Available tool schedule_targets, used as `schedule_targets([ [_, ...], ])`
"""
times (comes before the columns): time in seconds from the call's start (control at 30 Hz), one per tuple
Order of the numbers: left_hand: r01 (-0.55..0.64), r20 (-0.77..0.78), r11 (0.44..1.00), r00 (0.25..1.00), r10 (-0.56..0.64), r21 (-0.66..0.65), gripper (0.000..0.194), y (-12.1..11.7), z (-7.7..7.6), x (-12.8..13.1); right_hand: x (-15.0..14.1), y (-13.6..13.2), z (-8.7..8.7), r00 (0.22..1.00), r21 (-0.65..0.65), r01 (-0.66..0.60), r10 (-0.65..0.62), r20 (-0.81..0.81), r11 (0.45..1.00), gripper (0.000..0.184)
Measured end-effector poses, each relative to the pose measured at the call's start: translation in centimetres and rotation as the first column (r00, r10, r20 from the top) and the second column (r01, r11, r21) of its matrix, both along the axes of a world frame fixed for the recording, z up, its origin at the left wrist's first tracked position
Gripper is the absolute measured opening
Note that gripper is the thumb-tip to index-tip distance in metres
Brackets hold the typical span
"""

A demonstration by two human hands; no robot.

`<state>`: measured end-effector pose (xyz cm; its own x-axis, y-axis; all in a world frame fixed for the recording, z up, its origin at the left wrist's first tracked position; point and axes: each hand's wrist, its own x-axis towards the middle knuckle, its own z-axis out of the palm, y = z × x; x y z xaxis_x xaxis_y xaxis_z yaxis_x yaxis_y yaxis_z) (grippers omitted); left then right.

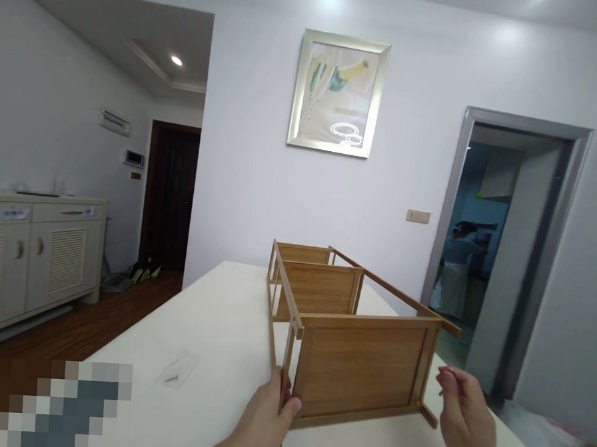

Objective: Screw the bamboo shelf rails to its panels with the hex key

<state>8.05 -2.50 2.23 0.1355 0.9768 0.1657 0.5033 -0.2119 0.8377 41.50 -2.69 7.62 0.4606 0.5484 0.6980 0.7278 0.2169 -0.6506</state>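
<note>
A brown wooden shelf rack (364,364) lies on its side on the white table, with its panels standing upright one behind another. My left hand (268,412) is closed around the rack's near left rail, thumb against the edge of the nearest panel. Just right of the rack, apart from it, my right hand (466,412) is raised with thumb and fingers pinched together. A tiny dark tip shows below the pinch, too small to name. Left of the rack lies a clear plastic bag (179,369) with a small thin metal piece in it or on it.
The white table (198,312) reaches toward the wall, where a framed picture (339,92) hangs. On the left stands a white cabinet (67,245). Through the doorway at right a person (459,258) is in another room. Plastic wrapping (538,426) sits beyond the table's right edge.
</note>
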Motion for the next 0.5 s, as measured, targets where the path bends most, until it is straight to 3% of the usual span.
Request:
schedule_targets([
  [0.1, 0.025, 0.013, 1.0, 1.0, -0.025, -0.007, 0.009, -0.2, 0.3, -0.3, 2.3, 1.4, -1.2, 0.993, -0.1, 0.03, -0.042, -0.114, 0.995, 0.047],
  [0.2, 0.008, 0.009, 1.0, 1.0, -0.008, -0.026, 0.021, -0.4, 0.7, -0.6, 3.1, 2.1, -2.4, 0.959, -0.15, -0.105, 0.06, -0.276, 0.983, 0.047],
  [0.33, -0.09, 0.019, 0.996, 0.996, 0.09, -0.011, 0.027, -0.3, 0.3, -0.6, 2.5, 2.7, -3.8, 0.82, -0.092, -0.293, 0.2, -0.536, 0.952, 0.04],
  [0.5, -0.195, 0.039, 0.98, 0.98, 0.194, 0.024, 0.035, 0.7, -0.3, -1.4, 1.5, 3.1, -4.4, 0.693, -0.043, -0.361, 0.237, -0.681, 0.932, 0.036],
])
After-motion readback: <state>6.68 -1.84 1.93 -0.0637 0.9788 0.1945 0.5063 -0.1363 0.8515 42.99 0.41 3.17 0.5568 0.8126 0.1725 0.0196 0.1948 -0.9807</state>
